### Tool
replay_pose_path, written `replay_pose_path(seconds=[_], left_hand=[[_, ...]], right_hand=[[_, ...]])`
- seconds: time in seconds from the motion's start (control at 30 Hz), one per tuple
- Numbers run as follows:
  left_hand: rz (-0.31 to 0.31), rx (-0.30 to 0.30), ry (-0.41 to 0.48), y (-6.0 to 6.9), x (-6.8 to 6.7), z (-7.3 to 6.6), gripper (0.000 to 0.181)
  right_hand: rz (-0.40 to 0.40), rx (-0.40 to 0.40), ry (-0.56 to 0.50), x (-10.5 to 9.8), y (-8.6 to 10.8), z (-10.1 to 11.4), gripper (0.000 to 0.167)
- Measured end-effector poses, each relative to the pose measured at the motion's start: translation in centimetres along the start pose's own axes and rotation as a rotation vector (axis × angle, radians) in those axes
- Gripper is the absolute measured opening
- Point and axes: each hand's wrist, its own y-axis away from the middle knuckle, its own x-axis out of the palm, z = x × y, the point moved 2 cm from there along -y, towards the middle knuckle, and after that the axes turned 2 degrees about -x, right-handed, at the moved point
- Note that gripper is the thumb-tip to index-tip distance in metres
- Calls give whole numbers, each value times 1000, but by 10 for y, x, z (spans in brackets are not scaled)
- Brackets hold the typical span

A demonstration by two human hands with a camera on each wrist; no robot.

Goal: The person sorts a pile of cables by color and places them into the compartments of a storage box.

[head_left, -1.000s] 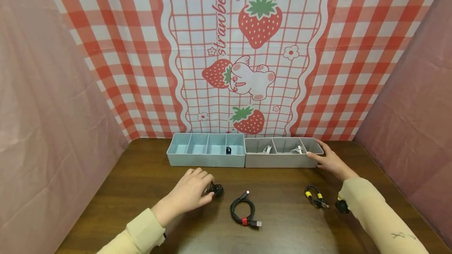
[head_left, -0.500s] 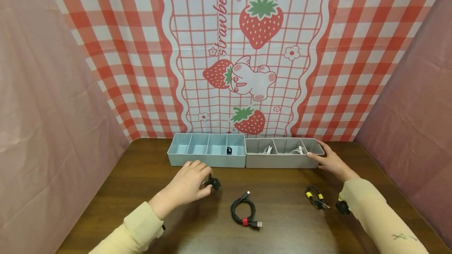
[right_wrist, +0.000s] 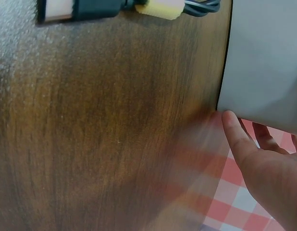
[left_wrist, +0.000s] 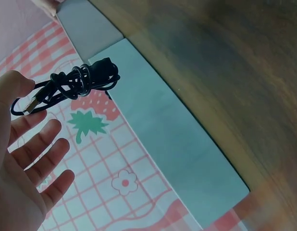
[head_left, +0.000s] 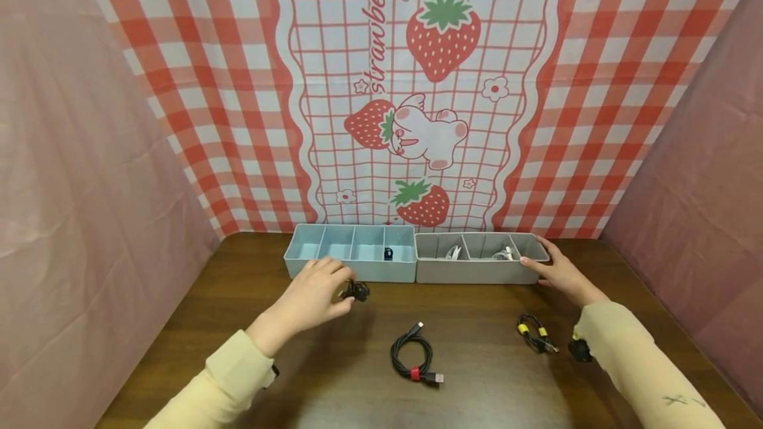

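My left hand (head_left: 310, 296) pinches a bundled black USB cable (left_wrist: 79, 79) between thumb and index finger, its other fingers spread apart in the left wrist view. The bundle (head_left: 356, 290) hangs above the table, just in front of a light blue divided box (head_left: 352, 272). At the far right of the row, my right hand (head_left: 563, 277) grips the end of a grey divided box (head_left: 471, 275), with its thumb on the front corner and its fingers round the end. White cables (head_left: 453, 253) lie in the grey box, and a small dark item (head_left: 388, 253) lies in the blue one.
A coiled black USB cable with a red tie (head_left: 412, 356) lies mid-table. To the right is a black cable with yellow bands (head_left: 535, 333), and another dark item (head_left: 579, 349) sits beside the right sleeve. A checked strawberry cloth (head_left: 441, 118) hangs behind the boxes.
My left hand has lifted the black cable bundle off the table and moved it forward toward the blue box. My right hand has stayed on the grey box.
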Motion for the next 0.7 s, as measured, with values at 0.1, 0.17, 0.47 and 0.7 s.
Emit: replay_pose_path(seconds=[0.1, 0.17, 0.47, 0.7], left_hand=[[-1, -10, 11, -3, -2, 3, 26], [-4, -11, 17, -5, -3, 4, 26], [-42, -9, 12, -15, -9, 10, 25], [-72, 6, 8, -24, -13, 14, 24]], right_hand=[[-3, -1, -1, 0, 1, 0, 92], [-5, -1, -3, 0, 1, 0, 92], [-2, 2, 3, 0, 0, -1, 93], [-3, 3, 3, 0, 0, -1, 93]])
